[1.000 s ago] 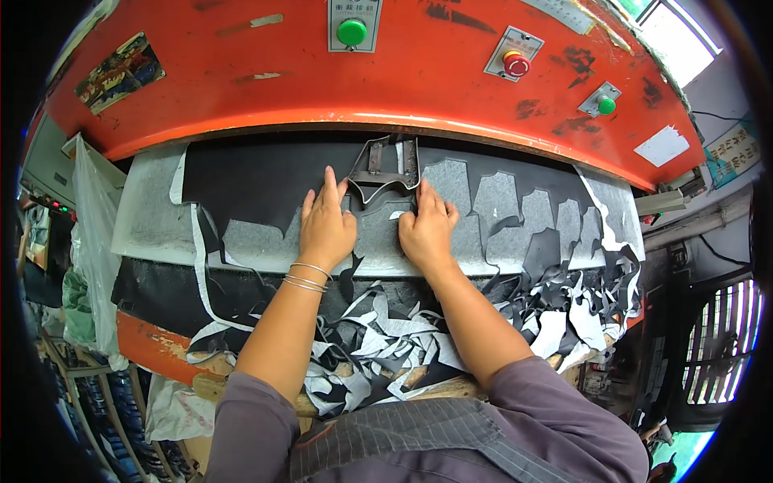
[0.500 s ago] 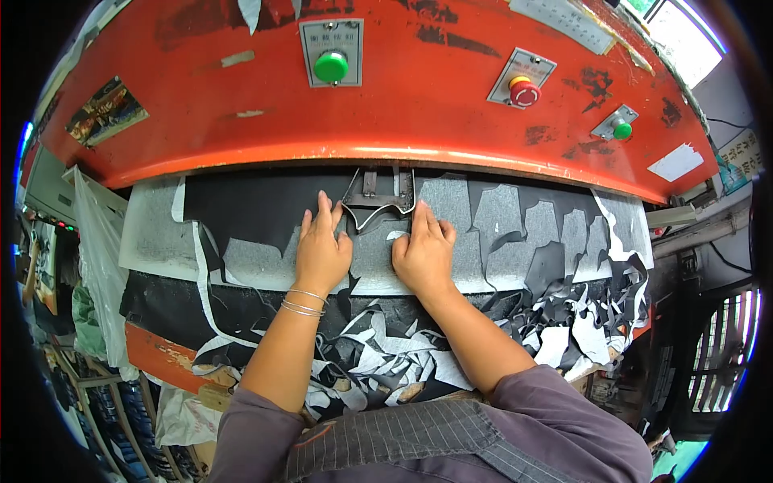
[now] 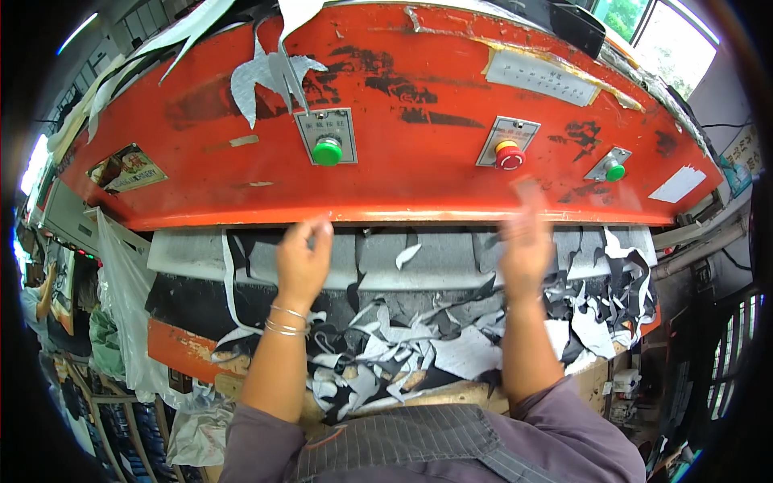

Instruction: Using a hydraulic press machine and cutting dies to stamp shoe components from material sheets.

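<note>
My left hand (image 3: 303, 264) is raised in front of the lower edge of a red press beam (image 3: 419, 189), fingers curled inward with nothing visible in them. Farther right my right hand (image 3: 527, 256) is up before the beam, below a red stop button (image 3: 509, 156); motion smears its fingers. Below both hands lies a pale cutting board (image 3: 188, 249) with cut grey-and-black sheet material (image 3: 451, 248) on it, its far part hidden under the beam. The metal cutting die is out of sight.
Green buttons (image 3: 328, 151) (image 3: 615, 172) sit on the beam. Curled scraps (image 3: 386, 338) pile along the near edge, and more scraps (image 3: 274, 76) hang over the beam's top. Clear plastic sheeting (image 3: 129, 306) hangs at left. A person's arm (image 3: 47, 286) shows far left.
Both hands have left the metal die, which is no longer visible; my right hand has moved right and up, my left slightly left. The view has tilted up, and the black sheet has slid mostly from sight.
</note>
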The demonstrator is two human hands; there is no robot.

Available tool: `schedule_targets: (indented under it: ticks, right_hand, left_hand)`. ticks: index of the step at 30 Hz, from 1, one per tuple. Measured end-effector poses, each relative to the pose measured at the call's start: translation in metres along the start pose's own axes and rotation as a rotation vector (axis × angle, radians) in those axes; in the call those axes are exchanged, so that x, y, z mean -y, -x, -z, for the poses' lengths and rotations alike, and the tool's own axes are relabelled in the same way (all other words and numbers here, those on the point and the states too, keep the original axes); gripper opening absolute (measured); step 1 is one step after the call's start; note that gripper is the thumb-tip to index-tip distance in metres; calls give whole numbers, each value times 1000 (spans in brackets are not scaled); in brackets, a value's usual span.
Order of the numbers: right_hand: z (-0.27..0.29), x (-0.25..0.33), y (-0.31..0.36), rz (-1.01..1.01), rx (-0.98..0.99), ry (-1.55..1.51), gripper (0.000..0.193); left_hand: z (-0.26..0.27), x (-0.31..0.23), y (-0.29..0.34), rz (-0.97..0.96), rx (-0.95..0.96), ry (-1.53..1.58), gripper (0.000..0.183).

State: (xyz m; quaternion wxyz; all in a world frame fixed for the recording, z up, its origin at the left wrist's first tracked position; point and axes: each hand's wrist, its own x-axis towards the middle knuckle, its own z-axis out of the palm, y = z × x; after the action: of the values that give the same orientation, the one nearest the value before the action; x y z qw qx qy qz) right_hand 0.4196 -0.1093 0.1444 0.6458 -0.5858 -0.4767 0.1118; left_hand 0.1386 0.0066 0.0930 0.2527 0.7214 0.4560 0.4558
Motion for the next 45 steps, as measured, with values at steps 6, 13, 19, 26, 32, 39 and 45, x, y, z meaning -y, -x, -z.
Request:
schedule_targets:
  ticks: [6,13,19,26,32,39,45]
  right_hand:
    - [93,24,-130,474,-807,497,60]
    - [85,45,16,444,-509,476,59]
    - [4,96,216,273,1032,458,58]
    - [-32,92,264,233,896,760,39]
    - [-39,98,239,129,1051,814,34]
    - [-124,44,63,123,733,679,59]
    - [-200,-37,-4,-159,747,1143,67]
  left_hand:
    - [42,-118,-70,-671,-243,-251,17]
    - [80,-98,61,-295,146,-185,33]
    - [110,-61,214,-112,480,-308,18]
    - [107,-53,236,-128,341,-312,12]
    - [110,-44,219,-88,398,-253,17]
    - [126,-50,116,149,1145,-131,36]
    - [30,27,15,251,716,248,66]
